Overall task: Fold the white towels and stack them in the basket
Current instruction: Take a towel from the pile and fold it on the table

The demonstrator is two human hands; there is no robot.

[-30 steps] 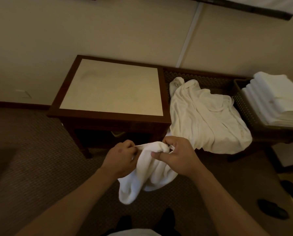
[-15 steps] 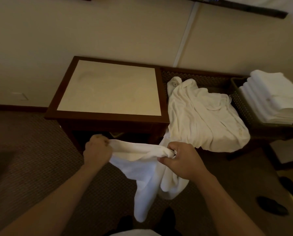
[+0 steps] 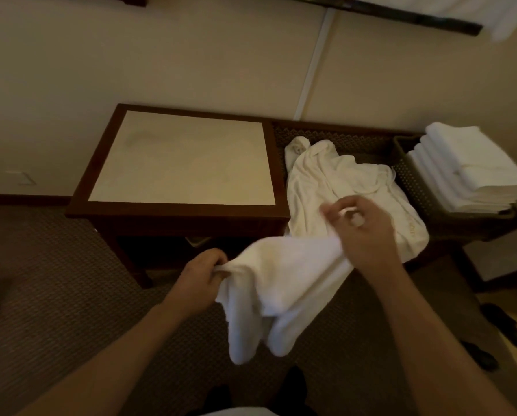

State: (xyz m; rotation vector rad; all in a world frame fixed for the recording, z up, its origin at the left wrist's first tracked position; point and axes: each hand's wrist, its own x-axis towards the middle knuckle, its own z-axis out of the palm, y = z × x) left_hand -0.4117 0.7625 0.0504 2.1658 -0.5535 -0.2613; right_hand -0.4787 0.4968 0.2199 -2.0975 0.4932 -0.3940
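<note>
I hold a white towel (image 3: 281,283) in the air in front of the table. My left hand (image 3: 201,274) grips its left end with curled fingers. My right hand (image 3: 362,232) is raised at the towel's right end and blurred; its curled fingers seem to pinch the top edge. The towel sags between my hands and two folds hang down. A heap of unfolded white towels (image 3: 341,181) lies right of the table. Further right, a dark woven basket (image 3: 407,172) holds a stack of folded white towels (image 3: 467,172).
A dark wooden table (image 3: 173,210) with a pale top stands against the wall, left of the heap. Dark shoes (image 3: 505,327) lie on the carpet at the lower right. My feet (image 3: 296,382) show at the bottom edge.
My hands have drawn apart and the bunched towel has spread out between them. My right hand has moved up and to the right, over the front of the heap.
</note>
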